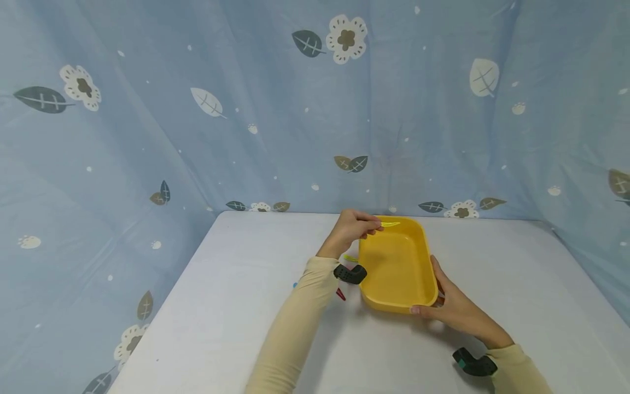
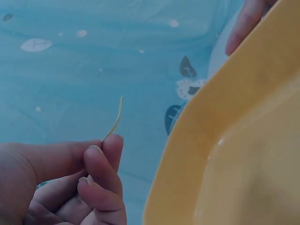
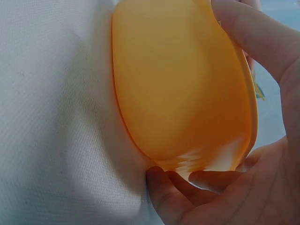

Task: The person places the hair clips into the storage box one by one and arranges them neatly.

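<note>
My left hand [image 1: 350, 230] pinches a thin yellow hair clip [image 1: 390, 224] between thumb and fingertips, over the far left corner of a yellow tray [image 1: 396, 268]. In the left wrist view the hair clip [image 2: 118, 117] appears edge-on, slightly bent, pointing up from the fingertips. My right hand [image 1: 455, 306] grips the tray at its near right corner, thumb at the rim and fingers round the outside. The right wrist view shows the tray's underside [image 3: 173, 84] with fingertips against its lower end. The inside of the tray is bare in the head view.
Left of the tray, on the white table [image 1: 236, 284], lie a red hair clip [image 1: 340, 294] and a yellow-green piece [image 1: 350, 258]. A small blue piece [image 1: 295, 284] shows beside the left sleeve, which hides part of this area. A blue patterned curtain [image 1: 275, 109] hangs behind.
</note>
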### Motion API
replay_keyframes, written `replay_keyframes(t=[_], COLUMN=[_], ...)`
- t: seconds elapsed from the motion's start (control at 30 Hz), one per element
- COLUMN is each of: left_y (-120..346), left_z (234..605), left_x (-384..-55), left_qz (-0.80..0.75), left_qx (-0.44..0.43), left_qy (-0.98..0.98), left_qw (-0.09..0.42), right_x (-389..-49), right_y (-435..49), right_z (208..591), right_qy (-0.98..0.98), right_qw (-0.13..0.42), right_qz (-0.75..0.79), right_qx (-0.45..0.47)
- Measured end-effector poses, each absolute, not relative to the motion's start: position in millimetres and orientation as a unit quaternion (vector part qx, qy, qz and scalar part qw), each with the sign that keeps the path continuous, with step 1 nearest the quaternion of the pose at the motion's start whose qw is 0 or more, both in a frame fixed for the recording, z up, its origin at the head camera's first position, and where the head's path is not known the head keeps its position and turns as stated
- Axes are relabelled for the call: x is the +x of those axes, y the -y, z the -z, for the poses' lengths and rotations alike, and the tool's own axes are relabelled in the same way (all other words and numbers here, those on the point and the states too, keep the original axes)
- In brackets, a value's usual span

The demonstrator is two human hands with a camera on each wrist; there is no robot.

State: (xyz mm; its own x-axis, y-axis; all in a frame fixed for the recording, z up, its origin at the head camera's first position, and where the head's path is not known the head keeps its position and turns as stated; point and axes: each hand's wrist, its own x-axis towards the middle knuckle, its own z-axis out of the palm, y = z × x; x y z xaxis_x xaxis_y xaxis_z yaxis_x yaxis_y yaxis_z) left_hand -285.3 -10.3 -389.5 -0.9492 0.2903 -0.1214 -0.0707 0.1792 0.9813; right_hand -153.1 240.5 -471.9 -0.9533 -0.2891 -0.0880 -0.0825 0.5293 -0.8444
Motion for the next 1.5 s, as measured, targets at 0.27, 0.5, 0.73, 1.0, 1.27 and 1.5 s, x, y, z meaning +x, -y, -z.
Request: replay_keyframes(t=[0.27, 0.5, 0.73, 1.0, 1.27, 1.5], left_y=[0, -8, -14, -27, -43, -51], left_z=[396, 402, 405, 409, 410, 414], left_x=[-288, -289, -290, -290, -291, -290], left_qz=[-0.631, -0.628, -0.636, -0.643, -0.634, -0.624], left_qx=[0.068, 0.062, 0.062, 0.046, 0.011, -0.009], left_qy=[-0.759, -0.764, -0.758, -0.753, -0.762, -0.770], left_qw=[0.141, 0.134, 0.134, 0.134, 0.136, 0.131], right_x=[-153, -153, -154, -153, -151, -152], right_y=[-239, -240, -241, -241, -240, -240], right_z=[471, 473, 474, 474, 471, 473], right_qy=[-0.869, -0.867, -0.866, -0.868, -0.868, -0.865], right_qw=[0.112, 0.110, 0.107, 0.108, 0.115, 0.119], right_qz=[0.471, 0.475, 0.477, 0.474, 0.473, 0.479], right_qx=[-0.099, -0.101, -0.106, -0.102, -0.091, -0.093])
